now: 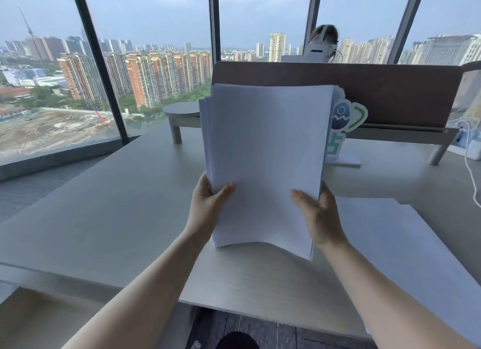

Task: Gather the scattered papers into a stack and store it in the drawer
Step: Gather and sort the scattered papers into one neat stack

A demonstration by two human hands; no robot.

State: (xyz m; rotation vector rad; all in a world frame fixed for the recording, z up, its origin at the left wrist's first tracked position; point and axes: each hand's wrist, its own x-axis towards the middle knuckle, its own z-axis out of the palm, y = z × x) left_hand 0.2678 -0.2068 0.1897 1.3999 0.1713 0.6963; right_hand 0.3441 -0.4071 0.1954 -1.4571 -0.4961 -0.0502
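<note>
A stack of white papers (pixel 265 150) stands upright on its lower edge on the pale desk (pixel 117 205), its sheets slightly fanned at the top left. My left hand (pixel 208 208) grips the stack's left side, thumb on the front sheet. My right hand (pixel 318 216) grips the right side the same way. More white sheets (pixel 395 239) lie flat on the desk to the right, under my right forearm. No drawer shows in this view.
A grey shelf riser (pixel 182 114) and a brown partition (pixel 364 88) stand at the back of the desk. A colourful standing cutout (pixel 346 119) sits behind the stack. White cables (pixel 471 153) trail at far right. A person sits beyond the partition. Windows run along the left.
</note>
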